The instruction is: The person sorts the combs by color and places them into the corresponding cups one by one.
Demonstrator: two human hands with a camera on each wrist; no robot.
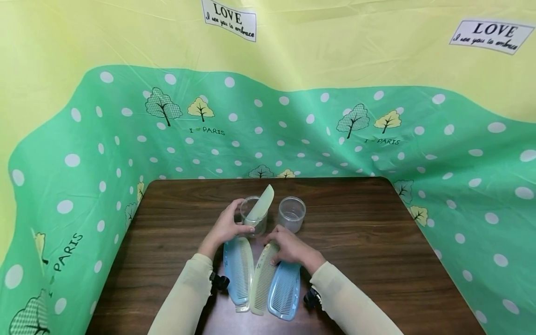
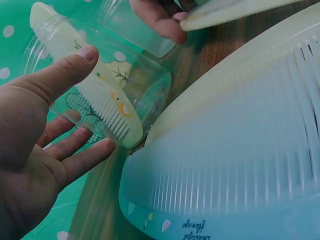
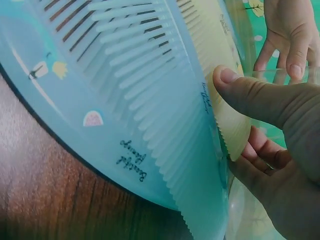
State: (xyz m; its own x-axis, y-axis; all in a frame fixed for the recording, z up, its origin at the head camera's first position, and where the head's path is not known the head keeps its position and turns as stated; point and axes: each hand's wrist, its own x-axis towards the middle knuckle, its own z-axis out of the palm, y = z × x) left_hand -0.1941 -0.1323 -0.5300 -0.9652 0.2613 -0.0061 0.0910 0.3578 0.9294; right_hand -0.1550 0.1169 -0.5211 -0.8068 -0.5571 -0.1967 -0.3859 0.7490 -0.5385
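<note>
My left hand [image 1: 226, 226] is beside the left clear cup [image 1: 260, 228], thumb and fingers spread loosely around its near side. A pale yellow comb [image 1: 261, 204] leans in that cup, one end rising above the rim; its teeth and a small printed picture show in the left wrist view. My right hand [image 1: 289, 246] pinches the upper end of another pale yellow comb [image 1: 263, 284] between thumb and fingers. Right of it lie blue combs [image 1: 284, 293], overlapping in the right wrist view. On its left, a blue comb [image 1: 237, 274] overlaps a pale yellow one [image 1: 248, 253].
A second clear cup [image 1: 291, 215] stands to the right of the first, just beyond my right hand. Everything is on a dark wooden table [image 1: 356, 260]. A green and yellow patterned cloth [image 1: 301, 116] hangs behind the table and along both sides.
</note>
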